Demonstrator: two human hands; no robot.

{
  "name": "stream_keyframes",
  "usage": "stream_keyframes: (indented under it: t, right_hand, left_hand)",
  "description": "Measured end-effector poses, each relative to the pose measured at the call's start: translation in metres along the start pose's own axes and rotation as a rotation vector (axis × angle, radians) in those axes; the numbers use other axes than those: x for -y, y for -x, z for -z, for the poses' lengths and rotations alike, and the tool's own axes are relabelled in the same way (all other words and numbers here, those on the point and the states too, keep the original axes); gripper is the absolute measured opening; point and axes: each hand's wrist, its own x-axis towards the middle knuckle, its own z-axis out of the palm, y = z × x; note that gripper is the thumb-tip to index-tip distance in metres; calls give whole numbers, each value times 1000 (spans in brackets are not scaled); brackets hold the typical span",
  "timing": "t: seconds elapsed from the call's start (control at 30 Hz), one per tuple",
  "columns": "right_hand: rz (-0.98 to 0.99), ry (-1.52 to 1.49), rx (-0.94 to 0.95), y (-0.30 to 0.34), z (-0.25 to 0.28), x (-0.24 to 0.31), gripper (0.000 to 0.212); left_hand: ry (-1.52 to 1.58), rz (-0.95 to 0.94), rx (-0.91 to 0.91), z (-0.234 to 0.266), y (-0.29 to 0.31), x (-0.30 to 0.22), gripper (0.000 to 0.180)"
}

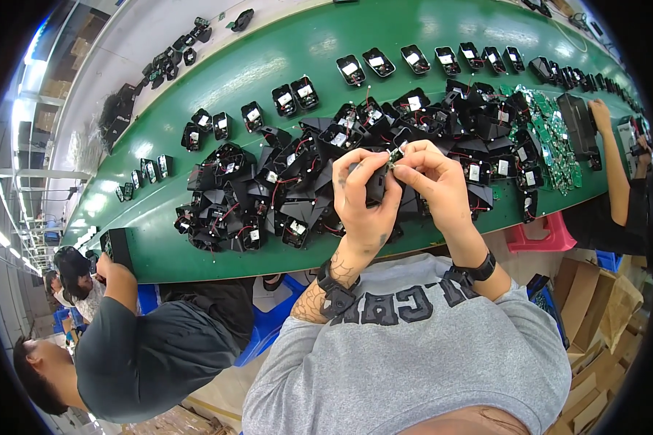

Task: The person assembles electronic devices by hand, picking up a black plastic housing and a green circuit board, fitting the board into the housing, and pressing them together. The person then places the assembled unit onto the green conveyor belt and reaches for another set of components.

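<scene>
Two hands met above the green conveyor belt point(196, 246): the left hand point(366, 196) closed around one black plastic housing point(376, 187), the right hand point(435, 177) pinching one small circuit board point(397, 154) at its top. Seven finished housings point(428, 58) lined the far edge.

Black housings point(283, 196) crowd the middle; green belt point(297, 43) beyond lies open.

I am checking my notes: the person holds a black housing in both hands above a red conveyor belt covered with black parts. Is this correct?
Not quite. The belt is green, not red, as the head view shows. Both the left hand and the right hand do hold a black housing above it, among the black parts.
</scene>
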Motion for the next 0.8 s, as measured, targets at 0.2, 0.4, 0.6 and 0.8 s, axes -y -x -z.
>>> stream_keyframes:
  t: [0.2,0.4,0.6,0.8]
  right_hand:
    - [-79,-206,89,-1,3,4,5]
    - [-144,-279,166,-4,6,6,7]
    - [-126,-312,134,-7,7,12,22]
    - [-251,-266,233,-18,37,12,11]
  left_hand:
    - [-14,-74,63,4,2,2,46]
    - [5,-81,94,6,2,1,45]
    - [261,208,103,7,5,-2,39]
    - [725,833,601,37,-35,2,55]
